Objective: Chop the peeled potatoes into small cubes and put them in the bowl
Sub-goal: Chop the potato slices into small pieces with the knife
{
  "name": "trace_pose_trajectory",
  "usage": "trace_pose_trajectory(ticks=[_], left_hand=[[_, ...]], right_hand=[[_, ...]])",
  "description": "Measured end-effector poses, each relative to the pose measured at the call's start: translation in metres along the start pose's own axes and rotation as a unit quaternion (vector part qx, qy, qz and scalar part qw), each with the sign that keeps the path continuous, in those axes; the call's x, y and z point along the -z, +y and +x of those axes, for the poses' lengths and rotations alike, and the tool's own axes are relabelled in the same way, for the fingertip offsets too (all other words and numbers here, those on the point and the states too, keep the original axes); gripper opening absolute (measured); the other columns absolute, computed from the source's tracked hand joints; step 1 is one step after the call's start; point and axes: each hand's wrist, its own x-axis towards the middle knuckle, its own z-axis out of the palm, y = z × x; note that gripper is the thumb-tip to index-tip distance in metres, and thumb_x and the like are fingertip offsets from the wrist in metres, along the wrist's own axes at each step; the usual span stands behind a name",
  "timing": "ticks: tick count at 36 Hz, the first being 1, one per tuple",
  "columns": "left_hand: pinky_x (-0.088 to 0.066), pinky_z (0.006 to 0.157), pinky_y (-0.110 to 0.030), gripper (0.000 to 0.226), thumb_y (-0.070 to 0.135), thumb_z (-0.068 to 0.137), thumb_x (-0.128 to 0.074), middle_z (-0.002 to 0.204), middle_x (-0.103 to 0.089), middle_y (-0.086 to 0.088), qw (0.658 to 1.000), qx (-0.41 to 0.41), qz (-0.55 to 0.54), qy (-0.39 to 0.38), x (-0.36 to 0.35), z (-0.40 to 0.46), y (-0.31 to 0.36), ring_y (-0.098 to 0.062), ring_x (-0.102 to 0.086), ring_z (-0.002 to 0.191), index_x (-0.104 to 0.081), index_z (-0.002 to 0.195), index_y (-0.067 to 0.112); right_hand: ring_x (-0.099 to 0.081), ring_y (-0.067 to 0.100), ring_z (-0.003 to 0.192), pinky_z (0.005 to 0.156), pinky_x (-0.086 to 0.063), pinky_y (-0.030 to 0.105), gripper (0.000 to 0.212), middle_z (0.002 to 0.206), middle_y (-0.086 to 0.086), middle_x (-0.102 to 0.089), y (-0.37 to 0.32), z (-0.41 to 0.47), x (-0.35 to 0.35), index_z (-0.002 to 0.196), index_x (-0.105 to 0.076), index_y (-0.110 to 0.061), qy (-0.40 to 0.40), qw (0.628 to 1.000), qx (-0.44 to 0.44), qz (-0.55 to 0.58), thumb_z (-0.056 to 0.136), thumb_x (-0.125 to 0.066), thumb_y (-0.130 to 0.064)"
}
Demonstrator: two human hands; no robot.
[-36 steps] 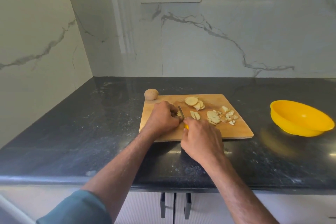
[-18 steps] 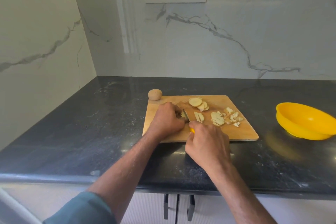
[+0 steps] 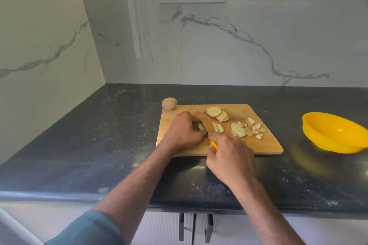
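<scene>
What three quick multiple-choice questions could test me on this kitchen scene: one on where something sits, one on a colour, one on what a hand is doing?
1. Where is the whole potato?
A. in the bowl
B. at the cutting board's far left corner
C. under the right hand

2. What colour is the bowl?
A. yellow
B. white
C. green

3. What is the right hand doing?
A. resting flat on the counter
B. lifting the bowl
C. gripping the knife

Answers:
1 B: it sits by the corner of the cutting board.
2 A: its rim and wall are plainly yellow.
3 C: its fingers curl round the yellow handle of the knife, beside the left hand.
</scene>
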Motion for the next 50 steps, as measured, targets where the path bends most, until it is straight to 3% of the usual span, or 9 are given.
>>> trace_pose_trajectory(ticks=[4,7,16,22,26,32,38,43,50], left_hand=[[-0.040,0.060,-0.022,0.022,0.024,0.081,-0.077,0.073,-0.061,0.001,1.000,-0.004,0.013,0.003,0.000,0.002,-0.001,-0.016,-0.054,0.070,-0.065,0.062,0.019],[-0.037,0.061,-0.023,0.039,0.023,0.082,-0.076,0.073,-0.054,0.010,1.000,-0.006,0.014,0.012,-0.001,0.003,-0.001,-0.011,-0.050,0.068,-0.051,0.053,0.030],[-0.054,0.076,-0.044,0.017,0.017,0.078,-0.070,0.087,-0.068,-0.008,1.000,-0.001,0.027,0.015,-0.004,0.004,-0.002,-0.022,-0.061,0.080,-0.076,0.085,0.003],[-0.052,0.070,-0.040,0.009,0.017,0.077,-0.070,0.078,-0.063,-0.001,1.000,0.005,0.023,0.014,-0.003,0.003,0.000,-0.017,-0.057,0.074,-0.071,0.071,0.011],[-0.045,0.065,-0.031,0.030,0.020,0.080,-0.073,0.072,-0.057,0.005,1.000,0.000,0.020,0.012,-0.003,0.003,0.001,-0.014,-0.053,0.070,-0.057,0.056,0.025],[-0.054,0.079,-0.035,0.021,0.021,0.079,-0.075,0.093,-0.066,-0.003,0.999,-0.004,0.024,0.021,-0.003,0.004,-0.001,-0.019,-0.061,0.087,-0.078,0.094,0.006],[-0.053,0.077,-0.045,0.021,0.022,0.080,-0.075,0.084,-0.066,-0.009,0.999,-0.001,0.033,0.033,-0.004,0.001,0.000,-0.022,-0.061,0.079,-0.074,0.085,0.002],[-0.054,0.078,-0.035,0.023,0.028,0.082,-0.081,0.087,-0.065,0.003,0.999,0.002,0.019,0.027,-0.002,0.003,-0.004,-0.013,-0.060,0.081,-0.077,0.094,0.008],[-0.052,0.078,-0.047,0.033,0.028,0.078,-0.081,0.087,-0.070,-0.019,0.999,-0.005,0.012,0.029,-0.001,0.003,-0.006,-0.023,-0.058,0.072,-0.073,0.087,-0.003]], right_hand=[[-0.061,0.011,0.076,0.060,-0.045,0.024,0.036,0.094,-0.010,-0.072,0.001,0.000,-0.002,0.129,-0.061,-0.032,0.003,1.000,-0.001,-0.006,0.094,-0.054,-0.028],[-0.065,0.012,0.079,0.064,-0.052,0.026,0.036,0.093,-0.010,-0.072,-0.001,0.000,-0.002,0.128,-0.062,-0.031,0.001,1.000,0.000,-0.008,0.093,-0.054,-0.027],[-0.056,0.013,0.069,0.062,-0.049,0.025,0.033,0.082,-0.006,-0.068,-0.010,0.010,-0.004,0.122,-0.064,-0.026,0.004,1.000,0.004,-0.020,0.091,-0.058,-0.020],[-0.064,0.015,0.079,0.068,-0.054,0.029,0.036,0.091,-0.006,-0.071,-0.008,0.007,-0.004,0.126,-0.064,-0.027,0.013,1.000,0.005,-0.020,0.091,-0.056,-0.023],[-0.064,0.015,0.080,0.067,-0.055,0.029,0.035,0.095,-0.006,-0.071,-0.007,0.003,-0.003,0.124,-0.064,-0.028,0.019,1.000,-0.011,-0.009,0.090,-0.057,-0.026],[-0.053,0.018,0.068,0.058,-0.043,0.027,0.028,0.085,-0.001,-0.067,-0.008,0.006,-0.001,0.118,-0.064,-0.021,0.018,0.999,-0.015,-0.026,0.091,-0.056,-0.021],[-0.055,0.014,0.073,0.061,-0.046,0.024,0.032,0.093,-0.003,-0.068,-0.005,0.005,-0.001,0.125,-0.062,-0.024,0.016,1.000,-0.024,-0.009,0.094,-0.056,-0.025],[-0.056,0.015,0.072,0.060,-0.044,0.025,0.032,0.088,-0.003,-0.064,-0.005,0.001,0.001,0.123,-0.062,-0.023,0.025,0.999,-0.039,-0.015,0.093,-0.052,-0.023],[-0.054,0.019,0.068,0.059,-0.046,0.028,0.034,0.081,-0.001,-0.066,-0.006,-0.003,0.003,0.120,-0.064,-0.021,0.029,0.998,-0.048,-0.032,0.089,-0.050,-0.020]])
